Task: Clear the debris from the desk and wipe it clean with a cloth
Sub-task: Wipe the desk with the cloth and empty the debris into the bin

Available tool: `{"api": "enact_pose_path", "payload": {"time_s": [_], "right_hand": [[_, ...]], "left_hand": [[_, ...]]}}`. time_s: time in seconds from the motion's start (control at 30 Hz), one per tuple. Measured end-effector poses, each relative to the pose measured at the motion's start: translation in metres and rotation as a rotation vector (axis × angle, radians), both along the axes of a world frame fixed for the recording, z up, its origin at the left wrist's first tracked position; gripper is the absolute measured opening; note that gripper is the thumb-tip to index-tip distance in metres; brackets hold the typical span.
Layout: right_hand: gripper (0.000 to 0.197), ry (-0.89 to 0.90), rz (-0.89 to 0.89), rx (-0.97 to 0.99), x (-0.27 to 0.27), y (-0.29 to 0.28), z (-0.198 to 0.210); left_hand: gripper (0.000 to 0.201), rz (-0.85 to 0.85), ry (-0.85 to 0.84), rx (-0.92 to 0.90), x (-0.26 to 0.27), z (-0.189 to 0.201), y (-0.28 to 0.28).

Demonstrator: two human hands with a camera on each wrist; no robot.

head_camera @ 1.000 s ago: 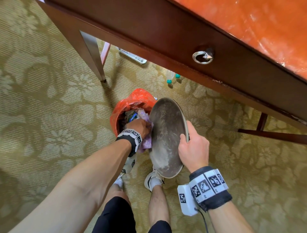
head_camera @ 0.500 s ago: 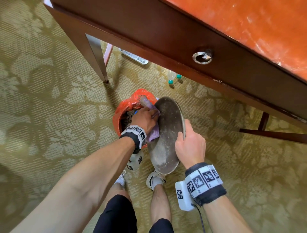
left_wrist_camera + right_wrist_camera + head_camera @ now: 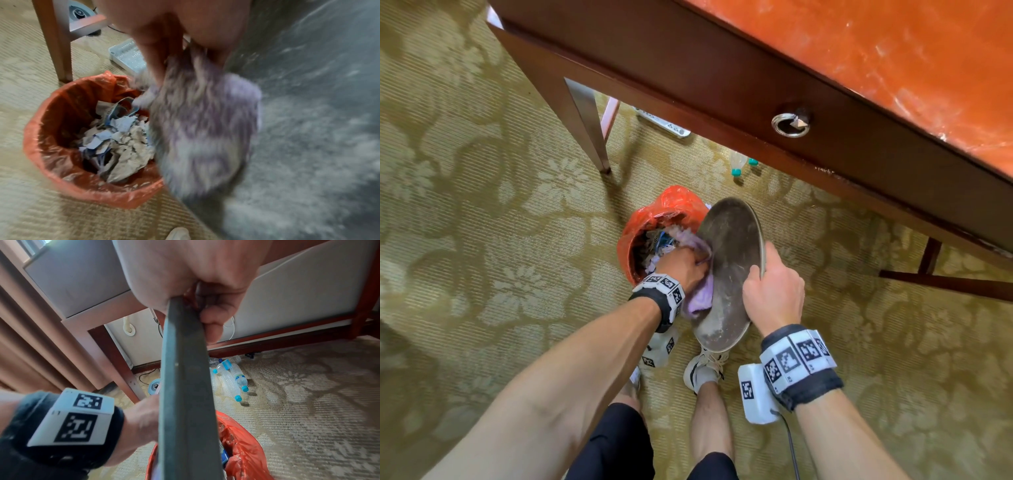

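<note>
Debris goes into the bin as a person stands beside the worktop (image 3: 893, 85), whose orange top shows pale smears along its near edge. The right hand (image 3: 774, 294) is clamped on the rim of a round grey tray (image 3: 729, 267), thumb on one face and fingers curled behind, tilting it steeply on edge so its lower rim hangs over a waste bin (image 3: 68, 134) lined with an orange bag. The left hand (image 3: 681, 267) grips a bunched lilac cloth (image 3: 205, 129) and presses it against the tray's dusty face, just above the bin's mouth, where torn paper (image 3: 119, 146) is heaped. The cloth is blurred in the left wrist view, so its exact contact patch cannot be told. Empty plastic bottles (image 3: 232, 379) lie on the patterned carpet (image 3: 482, 240) under the worktop, near a white tray-like object.

The step in hand appears to be brushing the last powder off the tray into the bin. Streaks of pale residue remain on the tray. The next move likely calls for a downward sweep toward the bin, keeping the tray's lower edge inside the liner, then carrying the cloth up to wipe the smeared worktop.
</note>
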State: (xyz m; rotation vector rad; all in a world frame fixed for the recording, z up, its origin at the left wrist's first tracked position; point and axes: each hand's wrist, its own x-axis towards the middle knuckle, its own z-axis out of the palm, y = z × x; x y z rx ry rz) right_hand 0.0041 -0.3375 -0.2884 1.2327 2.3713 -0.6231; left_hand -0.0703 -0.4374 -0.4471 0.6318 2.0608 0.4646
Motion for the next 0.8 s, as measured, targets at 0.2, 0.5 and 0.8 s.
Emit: {"api": "enact_pose_path", "payload": {"time_s": [0.2, 0.5, 0.8], "right_hand": [[0.052, 0.021, -0.045, -0.001, 0.008, 0.002, 0.0], [0.051, 0.06, -0.055, -0.025, 0.009, -0.001, 0.001], [0.051, 0.061, -0.071, 0.002, 0.017, 0.005, 0.021]], "left_hand": [[0.033, 0.01, 0.001, -0.137, -0.013, -0.007, -0.008], [0.033, -0.134, -0.036, -0.166, -0.006, -0.005, -0.003], [0.036, -0.132, -0.081, -0.292, -0.011, 0.019, -0.037]]}}
